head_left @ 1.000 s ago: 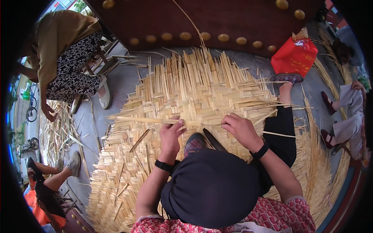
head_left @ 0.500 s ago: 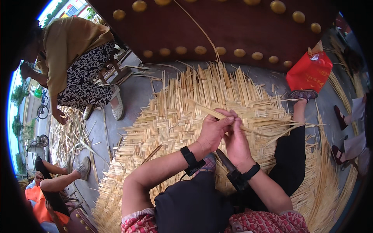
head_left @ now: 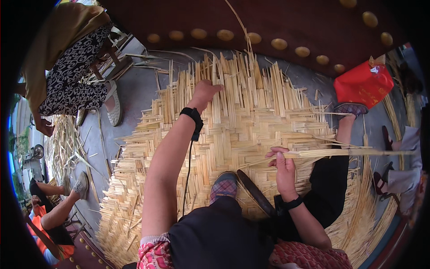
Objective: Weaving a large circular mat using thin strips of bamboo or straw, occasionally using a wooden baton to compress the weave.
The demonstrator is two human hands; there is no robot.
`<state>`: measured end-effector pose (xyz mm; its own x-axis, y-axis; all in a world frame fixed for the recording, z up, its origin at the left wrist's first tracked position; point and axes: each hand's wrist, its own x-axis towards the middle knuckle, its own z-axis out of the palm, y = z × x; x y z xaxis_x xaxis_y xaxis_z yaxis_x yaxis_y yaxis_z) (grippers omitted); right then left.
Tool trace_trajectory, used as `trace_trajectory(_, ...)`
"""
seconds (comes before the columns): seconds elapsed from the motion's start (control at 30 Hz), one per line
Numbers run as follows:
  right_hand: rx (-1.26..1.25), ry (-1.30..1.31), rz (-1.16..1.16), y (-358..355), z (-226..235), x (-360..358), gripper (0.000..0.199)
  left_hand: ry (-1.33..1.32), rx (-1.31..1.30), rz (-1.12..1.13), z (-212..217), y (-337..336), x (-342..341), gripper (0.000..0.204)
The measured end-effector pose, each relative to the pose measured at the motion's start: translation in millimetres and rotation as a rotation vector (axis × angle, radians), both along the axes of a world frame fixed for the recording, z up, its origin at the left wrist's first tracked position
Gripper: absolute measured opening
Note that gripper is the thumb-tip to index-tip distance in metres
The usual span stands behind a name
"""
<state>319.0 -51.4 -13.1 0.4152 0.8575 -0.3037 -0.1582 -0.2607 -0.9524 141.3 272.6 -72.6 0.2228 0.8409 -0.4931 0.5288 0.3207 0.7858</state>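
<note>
We sit on a large woven mat [head_left: 251, 121] of pale bamboo strips that covers most of the grey floor [head_left: 139, 96], its loose strip ends fanning out along every edge. Our left hand [head_left: 205, 92] reaches far across the mat, fingers curled down onto the weave near the far edge, pressing on the upright strip ends there; we cannot tell whether it pinches any one strip. A black wristband [head_left: 193, 117] sits on that wrist, with a thin cord hanging down from it. Our right hand [head_left: 281, 162] is nearer to us and to the right, closed around a thin bundle of long strips [head_left: 340, 153] that runs out to the right, almost level, over the mat's right edge. A black band [head_left: 293, 204] sits on that wrist too. Between our arms, a plaid shoe [head_left: 224, 186] rests on the mat, and just right of it lies a dark flat blade-like tool [head_left: 255, 193]. Our other leg, in black trousers, stretches to the right with a second plaid shoe [head_left: 351, 110] at the mat's far right side.

A red bag [head_left: 365, 83] stands just beyond that shoe, against a dark red door with round brass studs [head_left: 277, 44]. At far left, a person in a patterned skirt [head_left: 74, 74] bends over loose strips on the floor. At near left, another person in orange [head_left: 42, 224] sits.
</note>
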Motion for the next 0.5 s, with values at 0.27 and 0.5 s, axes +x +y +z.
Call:
trace_trajectory(0.27, 0.058, 0.021, 0.123, 1, 3, -4, 0.023, 0.072, 0.197, 0.121, -10, -7, -8, 0.033)
trace_trajectory(0.5, 0.006, -0.038, 0.158, -11, 6, 11, 0.024, -0.021, -0.043, 0.084, 3, -4, 14, 0.034)
